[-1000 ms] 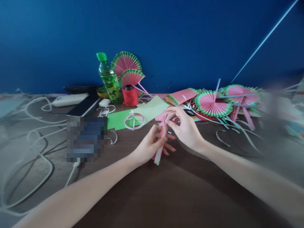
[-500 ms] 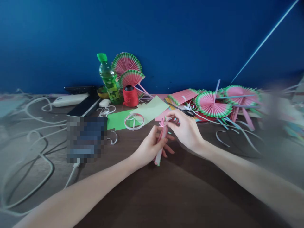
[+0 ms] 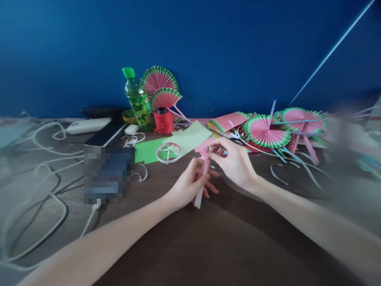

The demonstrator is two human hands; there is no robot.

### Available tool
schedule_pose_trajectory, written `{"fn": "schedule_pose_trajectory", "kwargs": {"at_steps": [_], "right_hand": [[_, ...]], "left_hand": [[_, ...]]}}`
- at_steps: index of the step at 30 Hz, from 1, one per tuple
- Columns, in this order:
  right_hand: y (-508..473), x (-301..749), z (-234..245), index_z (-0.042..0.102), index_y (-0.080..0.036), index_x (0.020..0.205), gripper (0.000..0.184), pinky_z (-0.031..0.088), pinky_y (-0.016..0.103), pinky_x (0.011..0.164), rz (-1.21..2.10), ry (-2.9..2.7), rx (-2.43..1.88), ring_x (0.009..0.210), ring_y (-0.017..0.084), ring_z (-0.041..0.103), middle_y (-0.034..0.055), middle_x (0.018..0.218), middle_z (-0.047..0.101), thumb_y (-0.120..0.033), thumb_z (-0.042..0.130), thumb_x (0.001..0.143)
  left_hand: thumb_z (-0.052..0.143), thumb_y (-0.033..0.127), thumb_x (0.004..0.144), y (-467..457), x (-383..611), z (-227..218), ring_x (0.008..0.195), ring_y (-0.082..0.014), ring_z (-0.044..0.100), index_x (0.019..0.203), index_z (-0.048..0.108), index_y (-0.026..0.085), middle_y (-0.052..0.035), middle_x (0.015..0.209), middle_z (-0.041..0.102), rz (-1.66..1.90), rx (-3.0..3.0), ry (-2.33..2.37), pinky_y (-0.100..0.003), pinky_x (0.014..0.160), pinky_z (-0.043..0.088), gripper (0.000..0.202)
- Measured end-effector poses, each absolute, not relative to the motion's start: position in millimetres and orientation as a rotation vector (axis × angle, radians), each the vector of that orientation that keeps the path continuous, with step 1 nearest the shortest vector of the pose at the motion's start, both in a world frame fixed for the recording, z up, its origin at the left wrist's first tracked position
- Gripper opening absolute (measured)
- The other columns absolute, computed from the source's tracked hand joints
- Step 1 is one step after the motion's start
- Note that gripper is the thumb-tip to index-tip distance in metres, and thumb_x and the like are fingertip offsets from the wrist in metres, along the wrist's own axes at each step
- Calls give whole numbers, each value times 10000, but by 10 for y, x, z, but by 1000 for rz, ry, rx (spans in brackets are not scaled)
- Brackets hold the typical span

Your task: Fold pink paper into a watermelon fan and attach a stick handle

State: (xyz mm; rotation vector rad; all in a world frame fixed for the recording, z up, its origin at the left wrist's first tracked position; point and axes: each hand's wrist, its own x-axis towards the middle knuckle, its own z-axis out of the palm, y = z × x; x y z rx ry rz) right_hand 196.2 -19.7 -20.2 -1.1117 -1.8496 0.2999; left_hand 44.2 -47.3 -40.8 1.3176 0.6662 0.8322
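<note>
A narrow bundle of pleated pink-and-white paper with green edges stands tilted at the middle of the table. My left hand is closed around it, thumb in front and the other fingers behind. At the bundle's upper end the pink folds splay out a little. Thumb and forefinger of my right hand pinch there, against the paper's tip. Whether some small piece also lies between those fingertips is too small to tell. Just behind the right hand lie scissors, partly covered by it.
Finished pink-and-green paper fans are piled at the back right, among curled paper strips. Green paper, a tape ring, a red thread spool and a bottle stand or lie behind. A phone and white cables fill the left.
The right fingertips have shifted slightly at the bundle's upper end, and the splayed pink folds look more gathered. My left hand keeps the same hold.
</note>
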Motion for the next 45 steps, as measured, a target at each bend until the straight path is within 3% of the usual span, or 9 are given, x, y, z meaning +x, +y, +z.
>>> {"fn": "schedule_pose_trajectory", "kwargs": {"at_steps": [11,28,37,45], "right_hand": [[-140,2004,-199,589,-191,815,85,464,289,646,342,-1816,-1143,703,142,571,20,789,618,-233,620,747],[-119,2049,-137,621,-191,776,77,424,280,633,259,-1872,-1071,677,133,533,10,733,590,-143,562,777],[-28,2132,-119,647,-197,779,49,426,294,624,453,-1856,-1037,700,137,540,17,778,597,-215,607,756],[-5,2165,-33,635,-176,756,142,433,301,625,704,-1803,-1060,668,140,566,12,711,620,-306,664,704]], "left_hand": [[503,279,831,-470,437,-418,623,-133,658,924,328,187,-115,1045,607,823,1305,663,-189,454,493,218],[486,272,841,-455,434,-427,628,-136,659,934,327,188,-108,1037,597,784,1325,668,-187,450,487,203],[483,272,841,-477,431,-388,590,-121,642,930,323,190,-84,973,607,778,1331,683,-189,446,477,201],[508,290,826,-468,430,-401,594,-128,643,929,341,188,-84,963,621,780,1308,661,-203,451,473,221]]}}
